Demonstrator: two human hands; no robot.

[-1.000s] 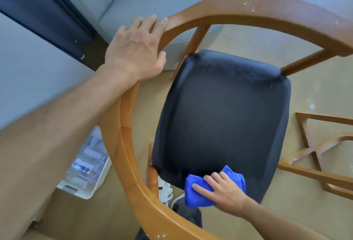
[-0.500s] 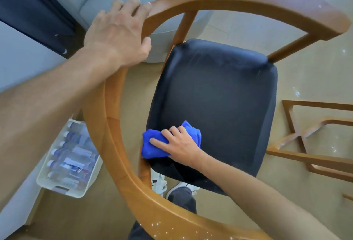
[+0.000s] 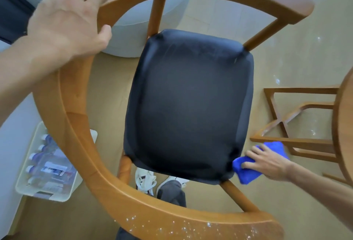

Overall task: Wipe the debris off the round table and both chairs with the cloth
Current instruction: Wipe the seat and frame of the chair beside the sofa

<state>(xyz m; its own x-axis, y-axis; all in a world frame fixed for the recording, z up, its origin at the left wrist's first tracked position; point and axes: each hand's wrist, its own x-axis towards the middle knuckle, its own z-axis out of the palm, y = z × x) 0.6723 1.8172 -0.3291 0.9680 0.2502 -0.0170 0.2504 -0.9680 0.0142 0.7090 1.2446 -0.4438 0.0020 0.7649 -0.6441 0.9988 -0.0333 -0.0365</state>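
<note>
pale tan flooring fills the background, flecked with white bits near a round wooden worktop at the right edge and its crossed base. seen from above, a chair with a curved wooden rail rings a dark padded seat. white debris speckles the near part of the rail. the left hand grasps the rail at the upper left, fingers curled over its top and thumb on the inner side. the right hand presses a bunched blue cloth with fingers wrapped onto it, just off the seat's near right corner, beside a chair leg. a white bin of bottles sits on the floor at the left, under the rail, and white shoes show below the seat.
</note>
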